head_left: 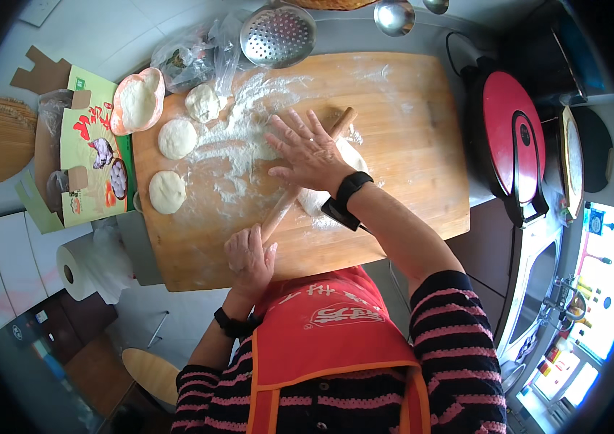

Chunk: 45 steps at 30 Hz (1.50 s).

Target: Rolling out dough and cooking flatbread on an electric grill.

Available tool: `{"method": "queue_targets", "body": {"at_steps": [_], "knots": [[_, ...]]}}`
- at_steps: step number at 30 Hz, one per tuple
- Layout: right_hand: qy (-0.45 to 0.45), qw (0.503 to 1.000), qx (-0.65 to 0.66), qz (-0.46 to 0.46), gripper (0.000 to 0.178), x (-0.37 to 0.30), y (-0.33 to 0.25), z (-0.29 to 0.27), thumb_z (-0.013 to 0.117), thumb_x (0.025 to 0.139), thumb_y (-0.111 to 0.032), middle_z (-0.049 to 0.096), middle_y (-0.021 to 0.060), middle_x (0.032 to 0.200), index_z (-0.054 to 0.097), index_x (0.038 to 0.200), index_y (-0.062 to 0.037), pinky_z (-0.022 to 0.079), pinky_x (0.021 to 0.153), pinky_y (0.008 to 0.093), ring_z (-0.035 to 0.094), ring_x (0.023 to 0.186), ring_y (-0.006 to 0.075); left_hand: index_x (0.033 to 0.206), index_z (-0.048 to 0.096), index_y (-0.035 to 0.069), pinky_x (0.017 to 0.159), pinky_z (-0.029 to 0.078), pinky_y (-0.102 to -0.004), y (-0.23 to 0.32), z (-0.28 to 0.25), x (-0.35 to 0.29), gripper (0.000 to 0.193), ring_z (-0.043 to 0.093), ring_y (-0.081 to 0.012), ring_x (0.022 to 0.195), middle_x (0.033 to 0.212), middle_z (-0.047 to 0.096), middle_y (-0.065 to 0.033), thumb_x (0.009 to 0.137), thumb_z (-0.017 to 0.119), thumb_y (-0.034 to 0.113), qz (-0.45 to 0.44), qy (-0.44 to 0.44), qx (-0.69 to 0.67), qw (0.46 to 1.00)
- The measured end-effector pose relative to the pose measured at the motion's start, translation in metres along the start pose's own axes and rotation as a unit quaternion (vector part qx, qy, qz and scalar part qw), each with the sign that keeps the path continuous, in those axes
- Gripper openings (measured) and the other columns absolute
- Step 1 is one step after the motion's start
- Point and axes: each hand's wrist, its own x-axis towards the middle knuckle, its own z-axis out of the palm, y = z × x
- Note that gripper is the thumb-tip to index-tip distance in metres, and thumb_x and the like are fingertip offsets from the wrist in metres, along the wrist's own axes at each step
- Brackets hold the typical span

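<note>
A wooden rolling pin [280, 212] lies slantwise across a piece of dough [312, 202] on the floured wooden board [422, 145]. My left hand [249, 254] is closed around the pin's near end. Fingers spread, my right hand [309, 150] lies flat over the pin and dough, hiding the middle of both. Left of the flour, two smooth round dough pieces [168, 192] sit one beyond the other. A rougher dough lump [204, 103] rests farther back.
A pink bowl of flour [138, 101] is at the board's back left, beside an open printed carton [97, 159]. Behind are plastic bags [184, 61] and a metal strainer [278, 35]. A red-lidded electric pan [513, 123] stands right; a paper roll [86, 267] is at left.
</note>
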Motion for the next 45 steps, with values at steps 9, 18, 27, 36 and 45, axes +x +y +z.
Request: {"method": "queue_targets", "body": {"at_steps": [9,18,27,36,45], "knots": [[-0.079,0.995,0.055,0.032,0.079,-0.138,-0.001,-0.039,0.065,0.077,-0.050,0.029,0.0090,0.150,0.036,0.143,-0.0170,0.014,0.114,0.0526,0.022,0.140,0.0315,0.107,0.057,0.002,0.080,0.039,-0.0433,0.021,0.006,-0.018,0.039,0.053,-0.0295,0.089,0.093,0.053,-0.0121,0.076,0.065,0.025,0.086,-0.023,-0.016,0.996],[0.007,0.985,0.033,0.169,0.040,-0.185,0.033,-0.072,0.061,0.081,-0.013,0.059,0.0104,0.109,0.055,0.121,-0.0082,0.035,0.101,0.0491,0.054,0.109,0.0294,0.098,0.056,0.007,0.095,0.038,-0.0472,-0.006,0.004,0.050,0.031,0.055,-0.0247,0.086,0.085,0.052,-0.0064,0.073,0.072,0.013,0.281,0.009,0.027,0.959],[-0.007,0.847,0.262,0.463,0.033,-0.257,-0.088,-0.036,0.072,0.077,-0.021,0.065,0.0132,0.079,0.051,0.099,-0.0088,0.051,0.058,0.0417,0.065,0.069,0.0332,0.143,0.030,0.004,0.116,0.009,-0.0522,0.017,0.034,0.124,0.081,0.014,-0.0312,0.143,0.155,0.019,-0.0125,0.083,0.059,0.049,0.305,-0.063,0.030,0.950],[-0.005,0.868,0.139,0.476,0.030,-0.269,-0.049,-0.043,0.072,0.078,-0.028,0.061,0.0140,0.081,0.056,0.089,-0.0062,0.049,0.062,0.0425,0.062,0.072,0.0340,0.144,0.033,0.010,0.116,0.011,-0.0509,0.108,0.070,0.230,0.070,0.019,-0.0309,0.142,0.152,0.026,-0.0133,0.088,0.054,0.046,0.418,-0.026,0.038,0.907],[-0.006,0.834,0.297,0.465,0.027,-0.251,-0.109,-0.035,0.071,0.080,-0.028,0.061,0.0151,0.067,0.055,0.085,-0.0072,0.050,0.054,0.0424,0.063,0.062,0.0345,0.141,0.033,-0.002,0.114,0.009,-0.0551,-0.010,0.003,0.118,0.080,0.015,-0.0351,0.143,0.152,0.022,-0.0201,0.083,0.061,0.046,0.344,-0.167,0.066,0.922]]}}
